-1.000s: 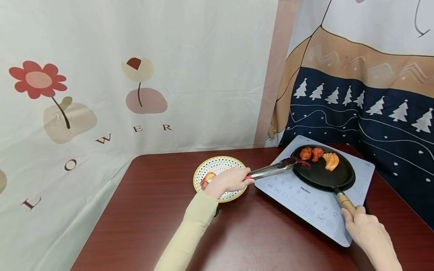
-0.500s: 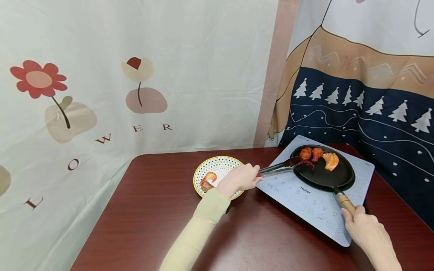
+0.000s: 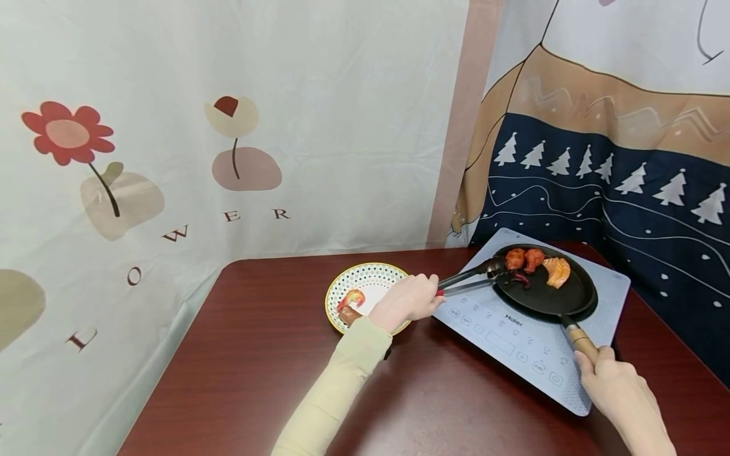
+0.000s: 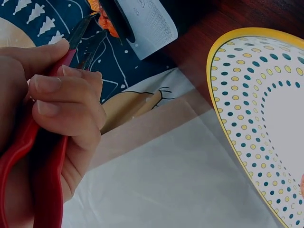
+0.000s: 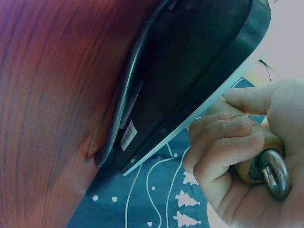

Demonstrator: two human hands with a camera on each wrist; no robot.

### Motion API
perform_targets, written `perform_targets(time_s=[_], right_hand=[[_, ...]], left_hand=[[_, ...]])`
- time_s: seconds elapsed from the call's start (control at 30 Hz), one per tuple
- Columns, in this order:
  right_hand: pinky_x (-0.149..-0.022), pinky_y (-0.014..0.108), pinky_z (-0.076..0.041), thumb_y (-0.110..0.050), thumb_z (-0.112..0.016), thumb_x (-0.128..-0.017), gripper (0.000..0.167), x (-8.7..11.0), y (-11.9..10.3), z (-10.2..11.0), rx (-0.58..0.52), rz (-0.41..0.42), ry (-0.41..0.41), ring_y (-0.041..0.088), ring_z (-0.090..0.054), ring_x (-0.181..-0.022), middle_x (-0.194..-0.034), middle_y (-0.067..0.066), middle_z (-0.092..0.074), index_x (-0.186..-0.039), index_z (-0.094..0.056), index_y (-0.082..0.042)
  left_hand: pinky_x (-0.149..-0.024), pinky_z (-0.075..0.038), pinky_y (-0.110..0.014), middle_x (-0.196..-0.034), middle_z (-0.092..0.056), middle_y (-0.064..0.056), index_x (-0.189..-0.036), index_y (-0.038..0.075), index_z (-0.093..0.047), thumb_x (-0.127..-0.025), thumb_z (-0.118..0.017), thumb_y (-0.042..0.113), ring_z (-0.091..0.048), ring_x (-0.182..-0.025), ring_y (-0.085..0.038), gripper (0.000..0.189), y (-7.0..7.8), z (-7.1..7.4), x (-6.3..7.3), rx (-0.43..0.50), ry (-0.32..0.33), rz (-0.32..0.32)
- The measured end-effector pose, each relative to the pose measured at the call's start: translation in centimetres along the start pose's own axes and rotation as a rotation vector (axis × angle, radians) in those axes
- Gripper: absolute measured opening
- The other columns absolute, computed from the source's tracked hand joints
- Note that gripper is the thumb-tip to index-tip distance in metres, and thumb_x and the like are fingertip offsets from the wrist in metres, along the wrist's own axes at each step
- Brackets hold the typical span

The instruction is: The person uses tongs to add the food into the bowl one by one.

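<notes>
My left hand (image 3: 407,299) grips a pair of tongs (image 3: 470,278) by its red handles (image 4: 50,175). The tongs' dark tips stand spread over the left rim of a black frying pan (image 3: 556,303). A dark red curled piece of food (image 3: 520,277) lies in the pan right at the lower tip; whether they touch, I cannot tell. Two reddish-orange chunks (image 3: 525,259) and an orange striped slice (image 3: 556,272) lie further back in the pan. My right hand (image 3: 621,386) wraps round the pan's wooden handle (image 3: 583,342), whose metal end ring (image 5: 275,175) shows in the right wrist view.
The pan sits on a pale induction cooktop (image 3: 490,335), at the right of a dark red wooden table (image 3: 251,354). Beside my left wrist is a dotted plate (image 3: 365,273) with a shrimp (image 3: 355,296) and a brown piece of food (image 3: 348,314). Printed curtains (image 3: 353,126) hang behind.
My left hand has shifted a little right with the tongs. The tongs' tips have spread apart, and the dark red piece now lies slightly further into the pan. My right hand stays put.
</notes>
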State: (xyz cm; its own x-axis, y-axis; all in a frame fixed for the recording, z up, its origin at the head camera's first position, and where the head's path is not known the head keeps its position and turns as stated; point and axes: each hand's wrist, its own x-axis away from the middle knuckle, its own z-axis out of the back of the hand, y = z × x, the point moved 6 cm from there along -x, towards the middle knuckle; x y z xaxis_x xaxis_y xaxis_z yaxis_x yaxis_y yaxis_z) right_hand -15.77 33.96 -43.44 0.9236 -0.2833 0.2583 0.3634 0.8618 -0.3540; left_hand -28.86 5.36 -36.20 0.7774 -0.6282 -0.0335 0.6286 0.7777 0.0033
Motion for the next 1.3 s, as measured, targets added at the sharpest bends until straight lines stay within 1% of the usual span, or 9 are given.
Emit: perform_targets(time_s=[0.2, 0.37, 0.47, 0.6, 0.77, 0.9, 1.07, 1.2, 1.3], right_hand=[[-0.052, 0.038, -0.038, -0.041, -0.034, -0.100, 0.055, 0.0, 0.1, -0.1, -0.001, -0.003, -0.005, 0.027, -0.049, -0.061, -0.070, 0.020, -0.051, -0.100, -0.039, 0.014], [-0.052, 0.037, -0.038, -0.041, -0.034, -0.100, 0.056, 0.0, 0.1, 0.0, -0.002, -0.005, -0.004, 0.027, -0.048, -0.061, -0.070, 0.019, -0.050, -0.100, -0.039, 0.014], [-0.052, 0.038, -0.038, -0.043, -0.033, -0.099, 0.058, -0.1, 0.1, 0.1, -0.005, 0.004, 0.005, 0.028, -0.049, -0.061, -0.069, 0.018, -0.050, -0.100, -0.040, 0.014], [-0.051, 0.038, -0.038, -0.044, -0.033, -0.099, 0.058, -0.1, 0.1, 0.2, -0.006, 0.014, 0.012, 0.027, -0.049, -0.060, -0.068, 0.016, -0.049, -0.098, -0.040, 0.014], [-0.052, 0.036, -0.037, -0.042, -0.033, -0.100, 0.056, -0.1, 0.1, 0.0, -0.009, 0.002, -0.002, 0.026, -0.047, -0.060, -0.068, 0.015, -0.047, -0.099, -0.039, 0.014], [-0.052, 0.037, -0.037, -0.043, -0.033, -0.100, 0.057, 0.0, 0.1, 0.0, -0.009, 0.003, -0.005, 0.027, -0.048, -0.061, -0.068, 0.015, -0.048, -0.098, -0.039, 0.013], [-0.052, 0.037, -0.037, -0.044, -0.032, -0.100, 0.058, 0.0, 0.1, 0.0, -0.009, 0.004, -0.005, 0.027, -0.048, -0.060, -0.068, 0.015, -0.048, -0.098, -0.040, 0.013], [-0.051, 0.037, -0.037, -0.043, -0.032, -0.100, 0.057, 0.0, 0.1, 0.0, -0.009, 0.006, 0.000, 0.026, -0.048, -0.060, -0.068, 0.015, -0.048, -0.098, -0.040, 0.013], [-0.051, 0.036, -0.037, -0.043, -0.032, -0.100, 0.057, 0.0, 0.1, 0.0, -0.010, 0.004, -0.001, 0.026, -0.047, -0.060, -0.068, 0.015, -0.047, -0.098, -0.040, 0.014]], left_hand=[[-0.066, -0.051, -0.031, -0.077, -0.061, -0.006, -0.099, 0.007, -0.053, -0.096, -0.051, 0.041, -0.066, -0.075, -0.019, 0.034, -0.5, 0.1, 0.7, 0.034, 0.003, 0.002], [-0.062, -0.048, -0.029, -0.071, -0.059, -0.005, -0.095, 0.007, -0.053, -0.095, -0.054, 0.038, -0.064, -0.069, -0.019, 0.032, -1.2, 0.3, 1.8, 0.053, 0.027, -0.007], [-0.061, -0.045, -0.028, -0.070, -0.057, -0.003, -0.092, 0.007, -0.053, -0.093, -0.056, 0.036, -0.060, -0.067, -0.018, 0.029, -1.8, 0.2, 2.5, 0.097, 0.036, 0.005], [-0.057, -0.040, -0.026, -0.065, -0.049, 0.001, -0.087, 0.010, -0.053, -0.092, -0.057, 0.036, -0.052, -0.063, -0.015, 0.027, -2.8, 0.0, 3.7, 0.164, 0.042, 0.048], [-0.050, -0.034, -0.025, -0.062, -0.041, 0.003, -0.080, 0.012, -0.049, -0.091, -0.059, 0.035, -0.045, -0.058, -0.014, 0.027, -4.1, -0.4, 5.4, 0.202, 0.057, 0.096], [-0.048, -0.034, -0.027, -0.061, -0.040, 0.001, -0.080, 0.010, -0.048, -0.089, -0.060, 0.033, -0.044, -0.055, -0.015, 0.027, -5.3, -0.9, 7.1, 0.218, 0.072, 0.125], [-0.055, -0.039, -0.031, -0.064, -0.044, -0.001, -0.083, 0.008, -0.050, -0.087, -0.062, 0.031, -0.046, -0.058, -0.018, 0.027, -7.4, -1.7, 9.3, 0.231, 0.092, 0.178], [-0.057, -0.040, -0.033, -0.064, -0.047, -0.002, -0.086, 0.008, -0.052, -0.087, -0.062, 0.033, -0.048, -0.060, -0.019, 0.027, -9.2, -2.2, 11.1, 0.255, 0.075, 0.260], [-0.054, -0.039, -0.032, -0.062, -0.047, -0.002, -0.086, 0.010, -0.052, -0.086, -0.064, 0.035, -0.049, -0.058, -0.019, 0.028, -10.4, -2.4, 12.5, 0.269, 0.065, 0.330]])
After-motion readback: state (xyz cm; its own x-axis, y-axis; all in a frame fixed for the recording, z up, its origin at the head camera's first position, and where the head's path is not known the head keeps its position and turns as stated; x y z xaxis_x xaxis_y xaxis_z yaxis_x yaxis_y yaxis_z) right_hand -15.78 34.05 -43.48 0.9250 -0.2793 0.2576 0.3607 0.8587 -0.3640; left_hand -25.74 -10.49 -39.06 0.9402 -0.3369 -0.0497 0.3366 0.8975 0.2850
